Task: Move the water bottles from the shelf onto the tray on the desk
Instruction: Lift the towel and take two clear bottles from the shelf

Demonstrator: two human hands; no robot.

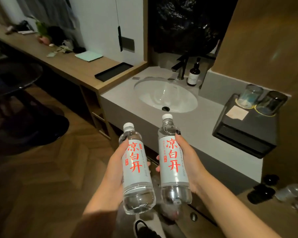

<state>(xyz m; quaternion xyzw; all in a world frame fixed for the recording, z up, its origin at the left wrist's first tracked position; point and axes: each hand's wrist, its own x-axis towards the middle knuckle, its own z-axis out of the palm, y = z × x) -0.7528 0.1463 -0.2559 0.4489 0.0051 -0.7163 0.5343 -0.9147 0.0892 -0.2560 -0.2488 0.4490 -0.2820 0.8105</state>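
I hold two clear water bottles with white caps and white labels in red characters, both upright in front of me. My left hand [114, 166] grips the left bottle [136, 169] around its label. My right hand [189, 162] grips the right bottle [174, 160], thumb across the upper label. Both bottles hang over the floor just short of the grey sink counter. The black tray [113, 71] lies flat on the wooden desk [62, 60], at its right end beside the sink, with nothing on it. More bottles [294, 194] lie blurred at the lower right.
A white basin [165, 95] with a dark tap and a brown pump bottle [193, 74] fills the counter ahead. A black box [246, 127] carrying two upturned glasses stands on the right. A mint pad, a potted plant and small clutter sit further along the desk.
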